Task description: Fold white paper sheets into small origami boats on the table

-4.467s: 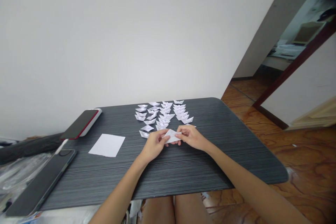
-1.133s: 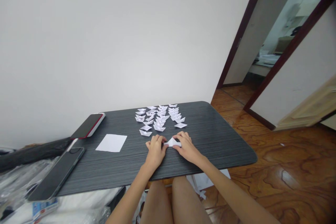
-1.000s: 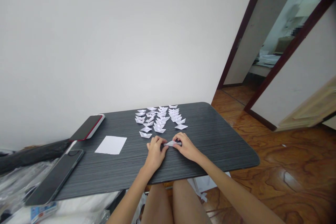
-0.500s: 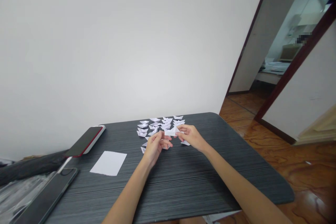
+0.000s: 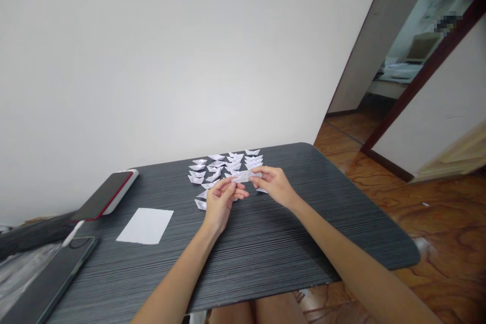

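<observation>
A small white paper boat [image 5: 244, 176] is held up between my two hands above the dark table. My left hand [image 5: 222, 199] pinches its left end between thumb and fingers, the other fingers stretched loosely below. At the boat's right end, my right hand [image 5: 277, 185] grips it with thumb and fingertips. Behind and under the hands stand several more white paper boats [image 5: 216, 163] in rough columns, some of them partly hidden by my fingers.
The dark wood-grain table [image 5: 288, 243] meets a white wall [image 5: 170, 61]. Left of my arm lies a square white paper sheet [image 5: 146, 226]. A phone on a white block [image 5: 104, 195] and another dark phone [image 5: 53, 278] with a cable lie farther left. A doorway [image 5: 395, 61] opens at right.
The view has tilted, so the table sits higher in the picture. The boat in my hands now shows a longer, more spread-out shape, and both hands still hold it.
</observation>
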`<state>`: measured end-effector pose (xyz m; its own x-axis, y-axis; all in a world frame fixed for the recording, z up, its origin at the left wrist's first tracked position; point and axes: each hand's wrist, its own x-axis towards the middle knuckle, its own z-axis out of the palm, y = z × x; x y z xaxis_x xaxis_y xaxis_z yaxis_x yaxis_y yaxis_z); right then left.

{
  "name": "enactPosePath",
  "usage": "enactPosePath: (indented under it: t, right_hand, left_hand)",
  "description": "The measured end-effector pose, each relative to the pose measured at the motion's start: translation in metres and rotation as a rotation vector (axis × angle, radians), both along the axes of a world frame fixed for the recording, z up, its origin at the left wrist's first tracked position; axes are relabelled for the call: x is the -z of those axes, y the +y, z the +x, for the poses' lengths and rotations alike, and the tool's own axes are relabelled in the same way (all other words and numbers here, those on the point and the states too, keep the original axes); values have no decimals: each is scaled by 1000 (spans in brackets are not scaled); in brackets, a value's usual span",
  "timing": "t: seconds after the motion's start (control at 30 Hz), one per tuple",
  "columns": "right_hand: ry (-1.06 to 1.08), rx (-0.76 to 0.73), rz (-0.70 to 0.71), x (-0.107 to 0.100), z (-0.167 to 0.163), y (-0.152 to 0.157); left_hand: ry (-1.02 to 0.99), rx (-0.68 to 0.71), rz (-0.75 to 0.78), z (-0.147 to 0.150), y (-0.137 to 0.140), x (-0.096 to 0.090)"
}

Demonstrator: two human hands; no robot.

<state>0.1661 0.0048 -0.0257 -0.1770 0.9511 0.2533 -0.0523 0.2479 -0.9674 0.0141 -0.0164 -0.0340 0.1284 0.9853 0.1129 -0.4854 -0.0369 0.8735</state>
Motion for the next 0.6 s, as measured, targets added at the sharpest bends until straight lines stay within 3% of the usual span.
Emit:
enactPosePath:
  t: [0.43,0.6]
  right_hand:
    - [92,-95,39,0,-3,-3]
    - [305,-158,-72,0,-4,-5]
  left_hand:
    - [-20,-72,-52,3,2,4]
    - [-27,-122,1,2,3,5]
